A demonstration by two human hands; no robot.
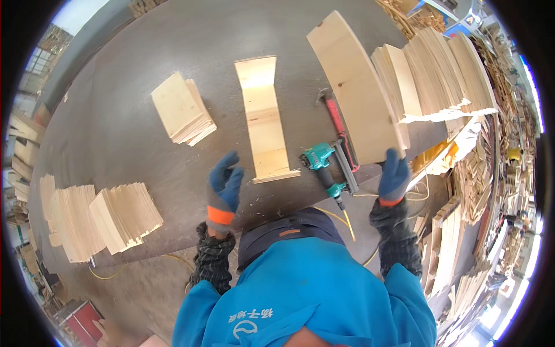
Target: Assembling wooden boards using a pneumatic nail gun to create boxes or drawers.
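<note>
The step in hand looks like handling a long board (359, 98), which slants from the top centre of the frame down to right of centre. The person's right hand (394, 178), gloved, is at the board's lower right corner; its fingers seem to grasp that corner, though the thumb's hold is hidden. Whether the board is wholly clear of what lies beneath cannot be told.

The left hand (224, 185) holds nothing. Its fingers are released and loosely curled, near the table's lower edge, left of centre.

Between the two hands and above them, a narrow wooden frame (266, 115) lies at the centre on the dark table (196, 34), with an end piece at top and bottom. A nail gun (319, 157) and a hammer (336, 118) rest to its right, the hammer just beside the board. Stacks (436, 75) of boards fill the upper right; a small pile (180, 110) sits left of the frame, and more panels (124, 214) stand at lower left.

As a judgement, the next move calls for the left hand to support the board, its corners kept off the tools and frame.
</note>
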